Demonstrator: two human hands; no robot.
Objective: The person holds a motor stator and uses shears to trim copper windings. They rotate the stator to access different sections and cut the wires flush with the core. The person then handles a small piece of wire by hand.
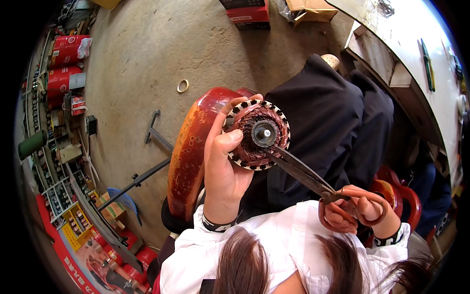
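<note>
A motor armature (264, 133) is held up over my dark-trousered lap. It has reddish copper windings, a black-and-white slotted rim and a black hub with a bright shaft end. My left hand (225, 161) grips it from the left, thumb on the windings and fingers behind the rim. In my right hand (352, 210) is a pair of long-bladed scissors (327, 195) with brown loop handles, the fingers wrapped through them. The blades stand a little apart. Their tips rest at the windings just below the hub; whether any wire lies between them is too small to tell.
At my left is a glossy red-brown wooden armrest (188, 161), with a dark metal bar frame (159, 169) beyond. A tape ring (182, 86) lies on the concrete floor. Red drums (62, 87) and shelving line the left. A white-topped table (411, 44) bearing tools stands at right.
</note>
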